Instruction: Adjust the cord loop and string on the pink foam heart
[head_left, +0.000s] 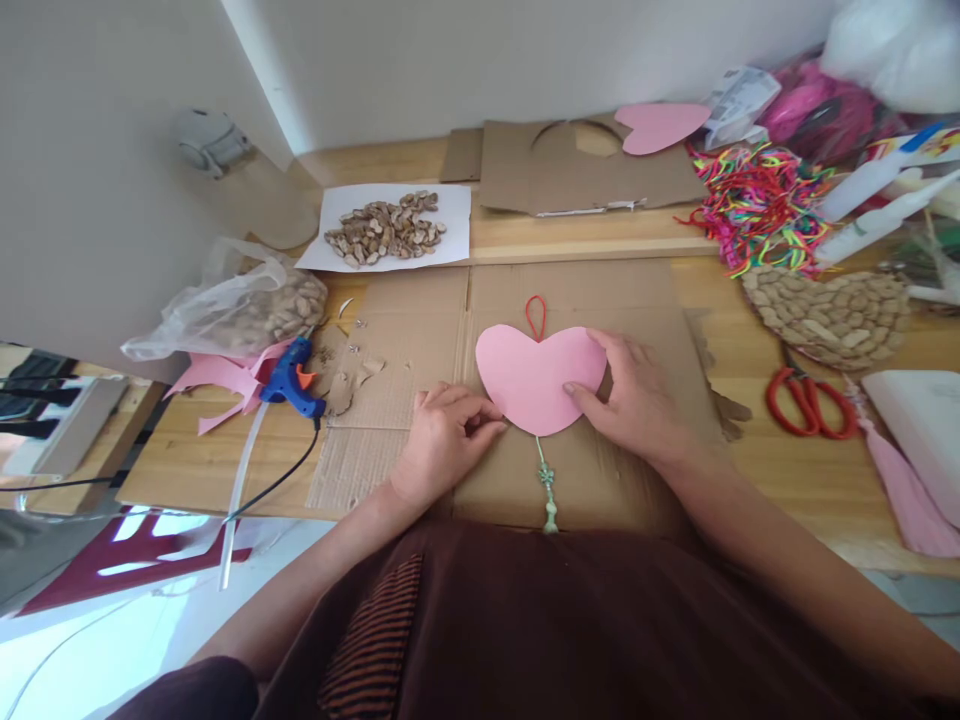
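Observation:
A pink paper heart (529, 375) lies flat on a sheet of brown cardboard (600, 300) in front of me. A red cord loop (535, 315) sticks out at its top and a green knotted cord (548, 490) hangs from its tip. My left hand (442, 440) pinches the heart's lower left edge with fingertips. My right hand (634, 395) lies flat, fingers pressing the heart's right lobe. Neither hand lifts it off the cardboard.
A blue glue gun (292, 380) with black cable lies left, beside pink paper scraps and a plastic bag of shells (247, 305). More shells sit on white paper (386, 228). Red scissors (810, 405), a shell-covered heart (832, 315), coloured cords (761, 205), a second pink heart (660, 125) lie right.

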